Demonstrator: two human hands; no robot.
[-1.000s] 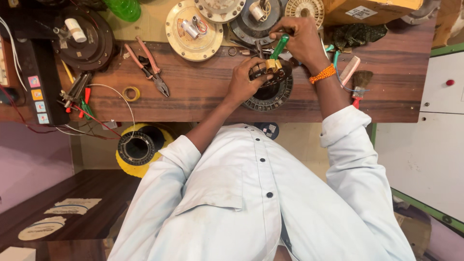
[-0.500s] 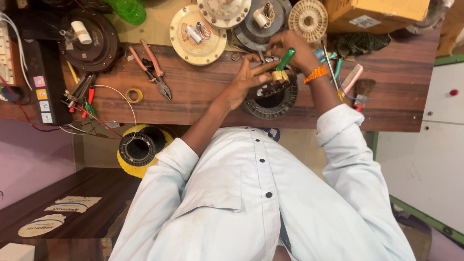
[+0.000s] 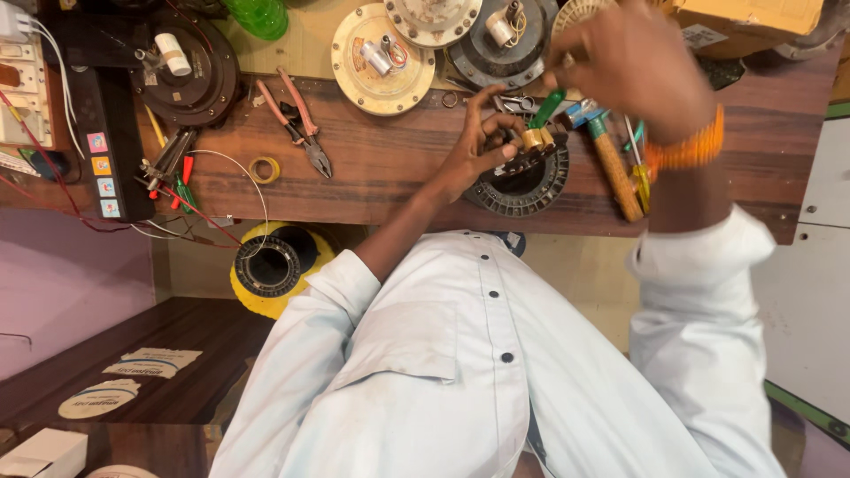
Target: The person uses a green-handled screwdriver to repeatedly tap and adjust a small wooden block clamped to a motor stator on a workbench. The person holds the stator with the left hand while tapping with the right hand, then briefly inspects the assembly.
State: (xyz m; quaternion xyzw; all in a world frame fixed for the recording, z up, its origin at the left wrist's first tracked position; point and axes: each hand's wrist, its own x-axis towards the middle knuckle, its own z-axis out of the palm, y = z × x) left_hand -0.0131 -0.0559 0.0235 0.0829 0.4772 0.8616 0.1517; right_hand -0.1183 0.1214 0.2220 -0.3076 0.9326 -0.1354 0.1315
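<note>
A black round ribbed motor part [image 3: 522, 186] lies on the wooden bench [image 3: 390, 168] near its front edge. A small brass piece [image 3: 534, 139] sits on top of it. My left hand [image 3: 474, 146] pinches at the brass piece, with thumb and fingers curled around the part's rim. My right hand [image 3: 633, 71], with an orange band on its wrist, is raised above and blurred. It grips a green-handled screwdriver [image 3: 548, 107] whose tip points down at the brass piece.
Red-handled pliers [image 3: 299, 119], a yellow tape ring [image 3: 263, 169], a cream motor cover [image 3: 381, 57], a dark cover [image 3: 190, 71] and a wooden-handled tool [image 3: 615, 173] lie on the bench. A cardboard box [image 3: 753, 13] stands far right. A yellow-black ring [image 3: 276, 265] sits below the bench.
My right hand has lifted toward the camera and shifted right while still holding the screwdriver. My left hand stays on the black part. The view has drawn closer.
</note>
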